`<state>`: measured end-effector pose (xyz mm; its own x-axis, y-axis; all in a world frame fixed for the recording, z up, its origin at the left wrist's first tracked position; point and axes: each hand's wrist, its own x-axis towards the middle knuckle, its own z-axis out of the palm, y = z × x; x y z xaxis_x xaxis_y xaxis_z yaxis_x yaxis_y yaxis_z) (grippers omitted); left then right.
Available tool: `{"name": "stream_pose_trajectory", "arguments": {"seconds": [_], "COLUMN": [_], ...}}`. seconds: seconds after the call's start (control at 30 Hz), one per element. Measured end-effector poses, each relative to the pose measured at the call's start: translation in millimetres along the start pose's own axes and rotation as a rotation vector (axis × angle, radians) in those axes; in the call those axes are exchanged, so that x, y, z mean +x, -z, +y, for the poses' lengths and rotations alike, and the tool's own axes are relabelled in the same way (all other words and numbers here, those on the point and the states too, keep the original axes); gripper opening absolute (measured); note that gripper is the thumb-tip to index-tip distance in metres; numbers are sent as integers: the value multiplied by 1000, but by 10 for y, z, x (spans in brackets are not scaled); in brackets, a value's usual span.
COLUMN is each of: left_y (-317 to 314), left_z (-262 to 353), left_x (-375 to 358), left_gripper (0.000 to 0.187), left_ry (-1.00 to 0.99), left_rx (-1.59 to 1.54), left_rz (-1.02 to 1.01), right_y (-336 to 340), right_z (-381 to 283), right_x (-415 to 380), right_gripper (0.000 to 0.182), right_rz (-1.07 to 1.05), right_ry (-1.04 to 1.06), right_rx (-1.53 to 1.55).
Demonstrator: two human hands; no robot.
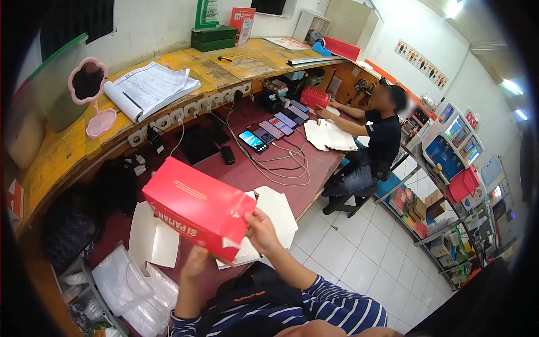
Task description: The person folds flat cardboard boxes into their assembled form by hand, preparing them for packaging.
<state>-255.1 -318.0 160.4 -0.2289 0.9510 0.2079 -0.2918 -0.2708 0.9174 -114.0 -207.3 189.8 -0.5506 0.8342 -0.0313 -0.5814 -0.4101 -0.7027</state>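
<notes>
Red carton [193, 202], raised above the work surface [321, 160] directly ahead of the wearer, is judged to be having its right-hand end worked into shape. Sound practice would be to square the walls first, seat the pale flap [230, 243] at that end without creasing the printed face, and press along the fold lines rather than on the broad top panel, which looks liable to dent. One hand should bear the carton's weight while the other does the fine fitting. As to position, the carton's right-hand end lies at the right hand [259, 230], whose thumb and fingers grip its edge; the lettered side lies just above the left hand [195, 261], whose grip cannot be told from this angle. Clear plastic bags [120, 281] lie near, to the left; beyond them stands an open white-lined box [154, 241], with pale cardboard [281, 213] on the opposite side, partly behind the right hand. Farther off, several phones [254, 141] lie in a row near loose cables [292, 178]. Farthest, a seated co-worker [384, 123] has hands near a second red box [315, 97].
</notes>
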Motion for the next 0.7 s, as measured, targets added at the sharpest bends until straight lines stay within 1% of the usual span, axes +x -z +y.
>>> {"name": "stream_pose_trajectory", "arguments": {"seconds": [0.03, 0.07, 0.1, 0.17, 0.2, 0.23, 0.27, 0.3, 0.33, 0.37, 0.4, 0.43, 0.47, 0.5, 0.53, 0.57, 0.6, 0.63, 0.7], "left_y": [-98, -125, -144, -254, -202, -160, -142, -158, -196, -236, -333, -452, -501, -462, -404, -367, -361, -308, -153], "left_z": [9, 23, 56, 147, 70, -91, -244, -337, -402, -451, -357, -162, -27, 21, 64, 100, 133, 137, 129], "left_x": [33, 58, 65, 57, 66, 69, 79, 97, 124, 146, 179, 222, 248, 248, 244, 245, 240, 233, 188], "left_gripper": [54, 47, 47, 50, 52, 39, 28, 28, 27, 29, 29, 28, 27, 27, 28, 29, 23, 23, 15], "left_ry": [-1, -1, -11, -15, -4, -101, -184, -199, -362, -495, -500, -440, -380, -383, -325, -270, -276, -278, -240], "left_rx": [5, -582, -1163, -1576, -1444, -1099, -754, -742, -203, 342, 350, 151, -51, -47, -204, -362, -330, -330, -47], "left_rz": [11, -254, -516, -420, -387, -266, -148, -130, 40, 209, 228, 312, 392, 403, 372, 335, 380, 383, 327], "right_y": [-145, -166, -188, -263, -321, -326, -436, -528, -525, -493, -462, -384, -258, -247, -242, -236, -225, -231, -295], "right_z": [15, 45, 79, 14, -2, 14, 56, 88, 133, 178, 208, 273, 368, 380, 342, 292, 235, 161, -77], "right_x": [-63, -60, -61, -88, -116, -149, -180, -204, -223, -259, -271, -208, -101, -48, -74, -43, -7, 20, 63], "right_gripper": [24, 24, 23, 21, 19, 19, 22, 25, 25, 28, 31, 31, 33, 36, 40, 40, 37, 35, 27], "right_rz": [-28, 6, 37, 0, 4, -32, 76, 183, 164, 83, -1, -15, -186, -345, -371, -379, -219, -56, 24], "right_ry": [26, 86, 137, 220, 242, 288, 346, 407, 392, 380, 368, 357, 265, 165, 97, 93, 60, 27, -63], "right_rx": [37, 55, 76, 73, 72, 12, -23, -63, -59, -323, -585, -583, -223, 138, 253, 253, 200, 146, 25]}}
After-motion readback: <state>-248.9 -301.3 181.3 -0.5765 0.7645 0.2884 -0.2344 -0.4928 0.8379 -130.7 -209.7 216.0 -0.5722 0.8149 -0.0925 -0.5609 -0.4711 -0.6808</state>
